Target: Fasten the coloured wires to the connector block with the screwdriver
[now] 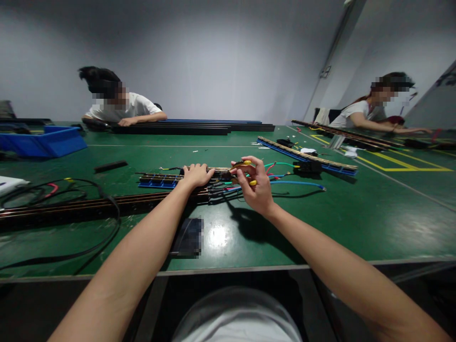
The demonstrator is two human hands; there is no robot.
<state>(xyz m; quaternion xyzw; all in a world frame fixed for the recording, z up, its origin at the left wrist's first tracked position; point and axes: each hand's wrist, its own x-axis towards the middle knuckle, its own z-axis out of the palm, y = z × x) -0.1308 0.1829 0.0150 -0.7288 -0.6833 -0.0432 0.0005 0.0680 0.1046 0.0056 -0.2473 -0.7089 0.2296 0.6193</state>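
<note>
My left hand (198,175) lies with fingers spread over a blue-and-black rail (156,180) with brass strips. What is under the palm is hidden. In my right hand (257,187) is a pair of pliers (245,163) with yellow-and-black handles, fingers closed round them; the jaws point left, close to a small black part (225,175) at the rail's right end. Coloured wires (295,182) run right from there. Below the left hand, a long dark rail with copper strips (135,201) ends in several sleeved wires.
A dark flat object (188,237) lies near the front edge. At the left are a black strap (116,218) and a blue bin (53,142). Another blue rail (306,156) and a black connector (307,168) lie right. Two co-workers (133,107) sit across the table.
</note>
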